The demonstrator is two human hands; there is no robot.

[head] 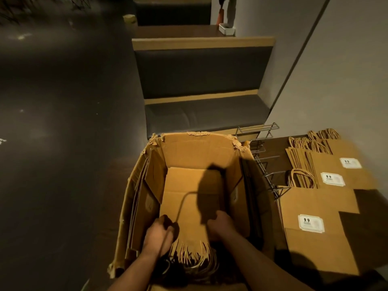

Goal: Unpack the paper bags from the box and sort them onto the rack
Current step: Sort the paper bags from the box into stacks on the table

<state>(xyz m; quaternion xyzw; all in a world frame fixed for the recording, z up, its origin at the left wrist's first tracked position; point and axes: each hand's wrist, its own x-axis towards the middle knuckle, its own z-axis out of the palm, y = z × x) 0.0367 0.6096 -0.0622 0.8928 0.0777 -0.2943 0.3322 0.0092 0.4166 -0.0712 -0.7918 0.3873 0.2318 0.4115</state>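
Observation:
An open cardboard box (147,185) stands in front of me with torn flaps. Inside it lies a flat stack of brown paper bags (189,206) with twisted paper handles (195,257) at the near end. My left hand (157,236) and my right hand (220,225) both reach into the box and grip the near edge of that stack. A wire rack (264,164) sits just right of the box on a dark table. Beside it lie flat piles of brown bags (315,202) with white labels.
A dark upholstered bench (205,114) with wooden trim stands beyond the box against a pale wall (336,80). Dark glossy floor (63,122) stretches to the left. A further table (178,31) with a white holder is at the top.

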